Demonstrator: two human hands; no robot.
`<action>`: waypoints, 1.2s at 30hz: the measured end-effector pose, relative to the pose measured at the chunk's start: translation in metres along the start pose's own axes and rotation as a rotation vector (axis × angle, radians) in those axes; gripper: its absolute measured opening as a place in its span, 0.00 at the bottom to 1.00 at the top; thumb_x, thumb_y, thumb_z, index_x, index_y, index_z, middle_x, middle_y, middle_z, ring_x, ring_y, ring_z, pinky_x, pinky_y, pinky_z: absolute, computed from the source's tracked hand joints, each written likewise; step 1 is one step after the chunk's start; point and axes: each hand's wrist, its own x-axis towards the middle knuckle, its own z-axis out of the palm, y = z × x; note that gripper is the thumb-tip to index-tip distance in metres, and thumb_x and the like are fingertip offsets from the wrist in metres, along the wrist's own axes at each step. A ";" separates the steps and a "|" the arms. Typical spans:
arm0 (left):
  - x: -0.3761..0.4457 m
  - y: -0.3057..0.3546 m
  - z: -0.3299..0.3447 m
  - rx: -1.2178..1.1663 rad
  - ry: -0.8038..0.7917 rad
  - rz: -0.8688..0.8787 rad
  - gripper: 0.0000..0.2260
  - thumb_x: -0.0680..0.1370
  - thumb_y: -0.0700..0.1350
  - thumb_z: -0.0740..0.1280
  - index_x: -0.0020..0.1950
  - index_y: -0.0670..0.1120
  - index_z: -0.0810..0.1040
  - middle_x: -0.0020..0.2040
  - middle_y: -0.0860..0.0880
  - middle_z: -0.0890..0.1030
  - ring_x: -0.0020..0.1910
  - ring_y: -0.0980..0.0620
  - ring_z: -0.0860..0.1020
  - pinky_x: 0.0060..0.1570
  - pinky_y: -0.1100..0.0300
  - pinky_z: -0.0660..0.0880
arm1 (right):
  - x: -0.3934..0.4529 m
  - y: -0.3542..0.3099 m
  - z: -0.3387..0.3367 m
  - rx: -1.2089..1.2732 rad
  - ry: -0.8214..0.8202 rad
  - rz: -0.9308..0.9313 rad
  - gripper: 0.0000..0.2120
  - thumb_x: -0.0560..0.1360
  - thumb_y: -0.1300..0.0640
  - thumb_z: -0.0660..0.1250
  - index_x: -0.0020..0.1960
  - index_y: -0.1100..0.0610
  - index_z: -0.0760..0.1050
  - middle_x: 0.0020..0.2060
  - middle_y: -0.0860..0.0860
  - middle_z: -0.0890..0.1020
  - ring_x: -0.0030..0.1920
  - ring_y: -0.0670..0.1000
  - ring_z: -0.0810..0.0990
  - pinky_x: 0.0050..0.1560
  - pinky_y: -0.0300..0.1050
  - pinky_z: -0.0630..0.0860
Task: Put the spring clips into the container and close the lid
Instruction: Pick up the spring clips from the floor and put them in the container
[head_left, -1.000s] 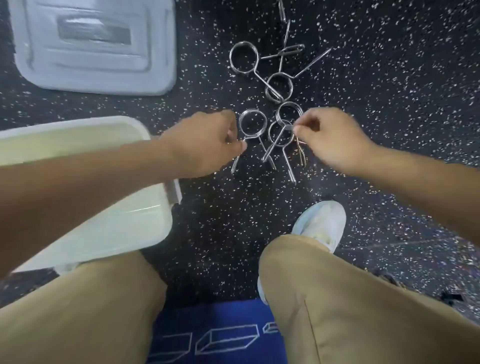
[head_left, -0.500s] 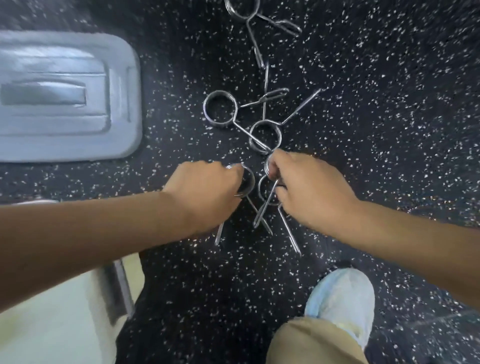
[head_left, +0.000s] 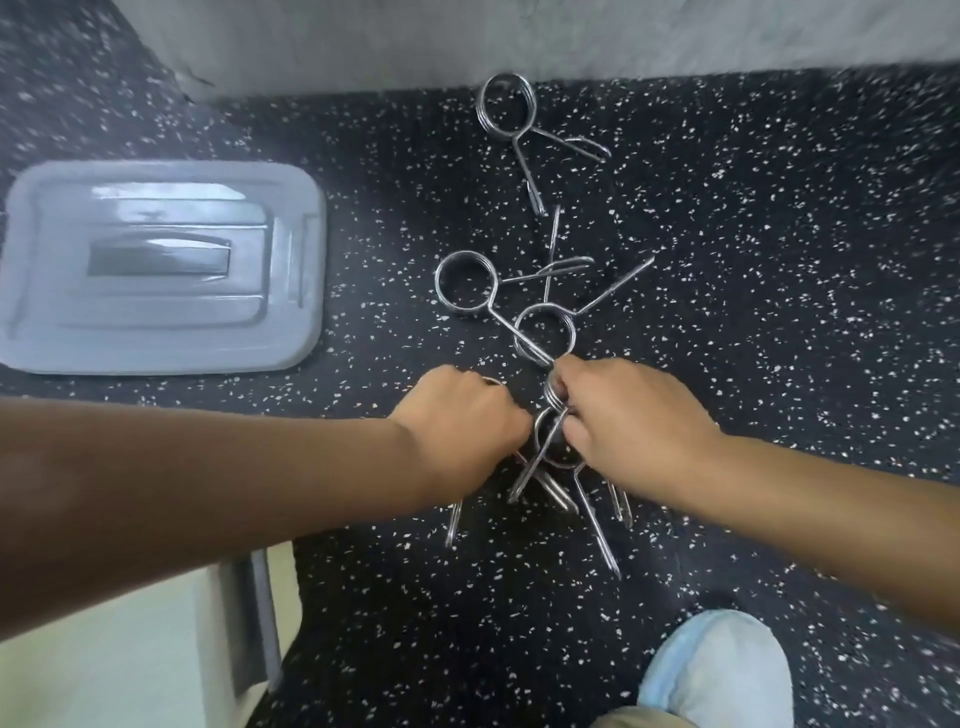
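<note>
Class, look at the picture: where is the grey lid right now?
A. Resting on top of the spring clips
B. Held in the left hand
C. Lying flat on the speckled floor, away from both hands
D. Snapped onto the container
C: the grey lid lies flat on the speckled floor, while both hands, left and right, are at the spring clips.

Looks like a gym / weights area: black rubber floor (head_left: 753, 312) w/ white flecks, typical gym matting. Chrome spring clips (head_left: 519, 306), the barbell-collar type, lie scattered on it. Pale wall (head_left: 467, 41) at the far edge. Person works at floor level, light shoe (head_left: 722, 670) in view.
</note>
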 end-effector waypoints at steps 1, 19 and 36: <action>-0.001 0.001 -0.001 -0.009 0.007 -0.009 0.13 0.76 0.41 0.62 0.35 0.47 0.61 0.33 0.50 0.71 0.34 0.45 0.71 0.33 0.55 0.65 | -0.002 0.000 -0.001 0.034 0.005 0.020 0.06 0.77 0.58 0.64 0.54 0.54 0.72 0.39 0.50 0.79 0.38 0.54 0.79 0.38 0.52 0.78; -0.184 -0.033 -0.144 0.112 0.127 -0.234 0.09 0.74 0.45 0.65 0.36 0.47 0.67 0.32 0.50 0.71 0.32 0.48 0.72 0.31 0.58 0.68 | -0.105 -0.089 -0.184 0.431 0.035 0.015 0.04 0.76 0.52 0.72 0.43 0.51 0.80 0.36 0.49 0.85 0.33 0.50 0.79 0.38 0.49 0.78; -0.355 -0.047 -0.080 0.061 0.068 -0.406 0.03 0.70 0.45 0.64 0.40 0.46 0.76 0.34 0.47 0.77 0.33 0.43 0.75 0.28 0.61 0.63 | -0.142 -0.242 -0.181 0.761 -0.206 -0.109 0.08 0.75 0.66 0.71 0.53 0.58 0.80 0.47 0.52 0.85 0.44 0.44 0.84 0.45 0.33 0.78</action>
